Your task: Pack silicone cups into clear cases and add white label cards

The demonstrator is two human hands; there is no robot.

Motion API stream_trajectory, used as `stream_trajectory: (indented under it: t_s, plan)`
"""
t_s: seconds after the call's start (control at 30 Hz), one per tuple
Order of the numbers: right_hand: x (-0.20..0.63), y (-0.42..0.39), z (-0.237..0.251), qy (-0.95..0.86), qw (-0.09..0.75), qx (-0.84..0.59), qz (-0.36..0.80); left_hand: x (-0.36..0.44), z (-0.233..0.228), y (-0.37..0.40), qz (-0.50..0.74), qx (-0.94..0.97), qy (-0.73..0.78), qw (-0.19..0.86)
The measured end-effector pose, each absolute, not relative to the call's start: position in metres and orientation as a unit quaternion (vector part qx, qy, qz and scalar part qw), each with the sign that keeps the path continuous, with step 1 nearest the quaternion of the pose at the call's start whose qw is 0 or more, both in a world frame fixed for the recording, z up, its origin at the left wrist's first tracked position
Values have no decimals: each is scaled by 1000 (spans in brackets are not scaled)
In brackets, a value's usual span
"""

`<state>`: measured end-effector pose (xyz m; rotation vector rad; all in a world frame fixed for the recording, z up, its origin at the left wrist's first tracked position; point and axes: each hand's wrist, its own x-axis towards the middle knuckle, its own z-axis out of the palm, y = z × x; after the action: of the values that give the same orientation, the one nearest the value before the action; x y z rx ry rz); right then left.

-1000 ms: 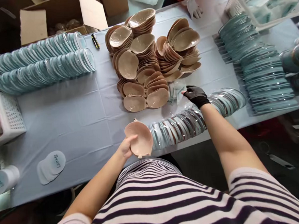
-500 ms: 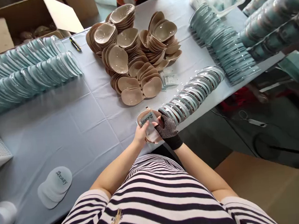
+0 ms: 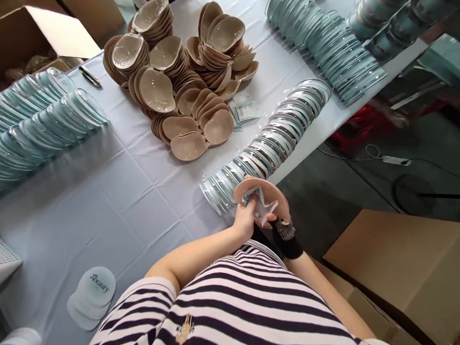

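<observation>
My left hand [image 3: 244,220], bare, and my right hand [image 3: 283,231], in a black dotted glove, both hold one pink bra cup [image 3: 269,196] just past the table's near edge. A small clear packet with printing [image 3: 258,204] is pressed into the cup under my left fingers. A curved row of clear plastic shells [image 3: 269,141] lies on the table right behind the cup. Farther back is a heap of stacked beige cups [image 3: 179,71], with a few small packets [image 3: 245,111] at its right foot.
Rows of blue-tinted clear shells lie at the left [image 3: 33,128] and back right [image 3: 323,40]. Round printed labels [image 3: 92,295] sit near the front left edge. A pen [image 3: 89,77] lies by an open carton [image 3: 16,45]. A brown cardboard box [image 3: 410,270] stands on the floor at right.
My right hand left the packets by the heap, brought one to the cup, and both hands have moved the cup rightward off the table edge. The view has swung right.
</observation>
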<state>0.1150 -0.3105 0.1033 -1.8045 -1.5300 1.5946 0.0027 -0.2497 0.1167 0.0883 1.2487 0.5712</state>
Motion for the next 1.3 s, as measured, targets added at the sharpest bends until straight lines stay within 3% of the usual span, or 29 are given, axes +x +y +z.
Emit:
stream_trajectory:
  t_s: [0.23, 0.3, 0.43, 0.6, 0.77, 1.03, 1.17, 1.3]
  plan:
    - [130, -321, 89, -368, 215, -856, 292, 9, 101, -233, 265, 390, 439, 764]
    - [131, -315, 87, -338, 236, -880, 236, -6, 92, -206, 234, 557, 418, 678]
    - [125, -306, 84, -327, 261, -897, 141, -42, 72, -150, 77, 842, 351, 402]
    - [103, -299, 79, -407, 246, -871, 124, -49, 62, -132, -19, 925, 263, 274]
    - [81, -305, 70, -449, 175, -860, 169, -34, 54, -125, -61, 928, 238, 281]
    - [69, -325, 59, -446, 85, -860, 234, -39, 38, -117, 20, 892, 253, 375]
    - [72, -315, 73, -455, 61, -846, 270, -41, 41, -123, 53, 854, 350, 381]
    - [82, -282, 96, -460, 9, -834, 306, -37, 40, -122, 23, 852, 324, 411]
